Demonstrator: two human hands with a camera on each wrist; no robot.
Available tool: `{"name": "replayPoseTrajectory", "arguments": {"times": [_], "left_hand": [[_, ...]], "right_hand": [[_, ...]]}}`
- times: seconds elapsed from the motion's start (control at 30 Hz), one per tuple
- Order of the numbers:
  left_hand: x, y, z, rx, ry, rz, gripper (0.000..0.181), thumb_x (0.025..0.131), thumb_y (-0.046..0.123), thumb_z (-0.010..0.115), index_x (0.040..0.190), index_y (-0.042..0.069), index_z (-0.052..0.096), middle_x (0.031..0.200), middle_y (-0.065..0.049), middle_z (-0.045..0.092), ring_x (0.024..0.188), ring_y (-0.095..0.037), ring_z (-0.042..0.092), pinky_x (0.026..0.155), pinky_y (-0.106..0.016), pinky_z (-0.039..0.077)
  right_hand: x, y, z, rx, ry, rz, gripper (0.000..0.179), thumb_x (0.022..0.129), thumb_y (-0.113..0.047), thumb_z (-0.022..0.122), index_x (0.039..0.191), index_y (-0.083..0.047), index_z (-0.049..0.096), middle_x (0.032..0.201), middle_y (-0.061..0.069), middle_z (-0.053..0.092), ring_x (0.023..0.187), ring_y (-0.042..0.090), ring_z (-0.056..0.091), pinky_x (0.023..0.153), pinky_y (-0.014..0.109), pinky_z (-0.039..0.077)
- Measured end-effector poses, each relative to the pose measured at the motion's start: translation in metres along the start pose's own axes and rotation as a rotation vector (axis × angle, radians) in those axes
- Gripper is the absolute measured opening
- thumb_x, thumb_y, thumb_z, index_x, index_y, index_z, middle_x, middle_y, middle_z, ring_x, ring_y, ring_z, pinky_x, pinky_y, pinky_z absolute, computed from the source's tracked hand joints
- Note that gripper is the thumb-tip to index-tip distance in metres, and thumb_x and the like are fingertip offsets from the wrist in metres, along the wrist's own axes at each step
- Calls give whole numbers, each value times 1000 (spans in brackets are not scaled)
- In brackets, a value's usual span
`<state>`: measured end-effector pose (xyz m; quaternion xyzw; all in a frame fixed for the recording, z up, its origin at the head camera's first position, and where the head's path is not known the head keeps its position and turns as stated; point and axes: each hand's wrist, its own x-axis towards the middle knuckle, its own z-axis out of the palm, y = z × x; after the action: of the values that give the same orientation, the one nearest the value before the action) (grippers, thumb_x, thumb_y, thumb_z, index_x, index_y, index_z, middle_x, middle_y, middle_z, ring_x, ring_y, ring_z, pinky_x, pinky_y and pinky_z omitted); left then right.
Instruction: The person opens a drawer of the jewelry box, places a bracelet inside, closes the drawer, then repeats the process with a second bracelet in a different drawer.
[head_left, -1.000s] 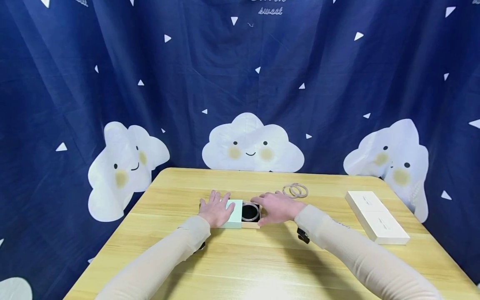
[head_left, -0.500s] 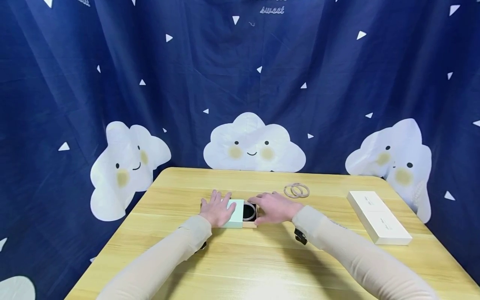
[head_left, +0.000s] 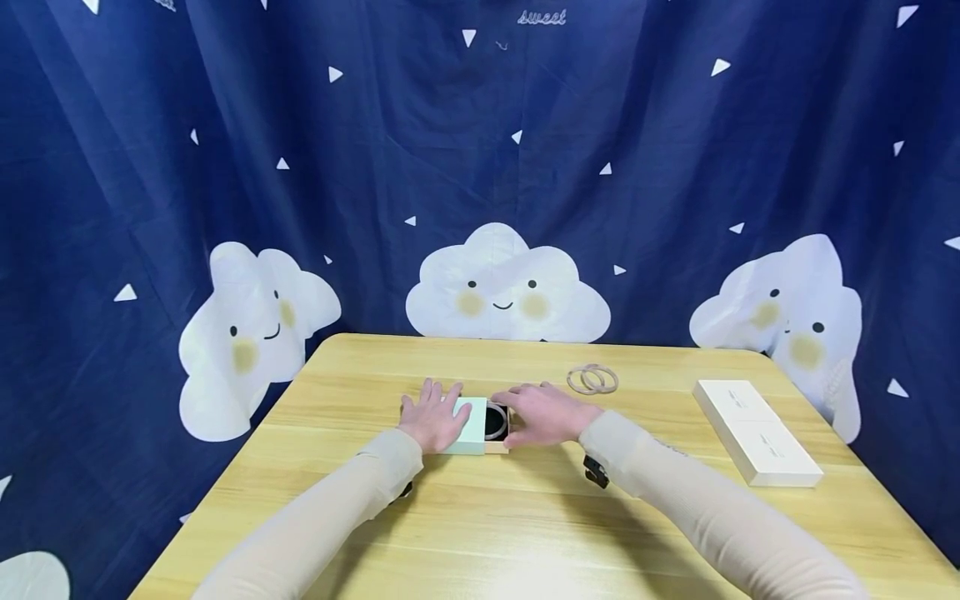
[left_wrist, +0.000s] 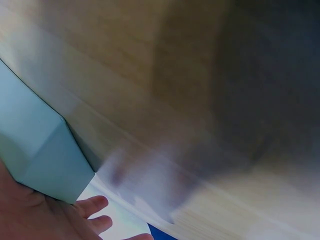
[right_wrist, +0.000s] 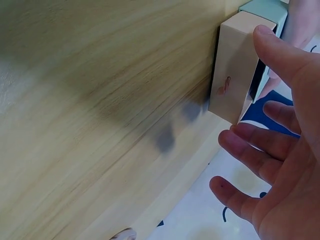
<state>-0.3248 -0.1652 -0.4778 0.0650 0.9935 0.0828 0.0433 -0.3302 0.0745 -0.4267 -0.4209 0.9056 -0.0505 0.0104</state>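
Observation:
A mint-green box sleeve [head_left: 472, 427] lies on the table with a peach drawer [head_left: 496, 447] partly out of its right end. Inside the drawer, a pale ring-shaped bangle [head_left: 506, 420] rests against a black lining, its left part covered by the sleeve. My left hand [head_left: 435, 419] lies spread on the sleeve's left part. At the drawer's outer end, my right hand [head_left: 550, 415] grips it between thumb and fingers. The right wrist view shows the thumb on one edge of the peach drawer [right_wrist: 235, 70] and fingers by the opposite corner.
Two overlapping pale bangles [head_left: 592, 380] lie behind my right hand. A long white box [head_left: 757, 433], or two set end to end, stands at the table's right. Behind the wooden table [head_left: 480, 517] hangs a blue curtain [head_left: 375, 167] with clouds.
My right hand has moved left with the drawer, which now sits further inside the sleeve. Less of the bangle shows. The left hand has stayed on the sleeve.

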Motion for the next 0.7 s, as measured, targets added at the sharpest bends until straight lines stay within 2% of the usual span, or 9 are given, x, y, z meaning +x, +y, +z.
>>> {"name": "replayPoseTrajectory", "arguments": {"times": [0.17,0.3,0.53,0.7], "left_hand": [[1,-1,2,-2,16,6,71,102,65,15,162,27,25,166,-19,23,156,-36,8,114,-76,13],[1,-1,1,14,-11,2,72,102,65,13,162,27,22,167,-18,21,156,-36,6,114,-74,12],[3,-2,-1,3,7,6,72,102,65,14,162,26,24,165,-18,24,156,-38,9,113,-76,14],[5,-3,0,7,-14,12,73,101,67,12,162,28,22,166,-17,22,156,-37,6,113,-76,13]], "right_hand": [[0,-1,-1,22,-1,11,77,85,-52,77,147,-17,51,139,6,62,127,26,59,99,58,48],[1,-2,0,31,-6,14,77,84,-52,77,147,-16,51,140,6,62,128,26,58,100,60,47],[5,-4,-3,29,4,4,77,84,-49,79,147,-15,50,138,7,63,126,27,59,100,60,47],[5,-5,-3,30,-5,17,81,84,-50,79,149,-15,48,141,8,61,129,28,58,102,61,45]]}}
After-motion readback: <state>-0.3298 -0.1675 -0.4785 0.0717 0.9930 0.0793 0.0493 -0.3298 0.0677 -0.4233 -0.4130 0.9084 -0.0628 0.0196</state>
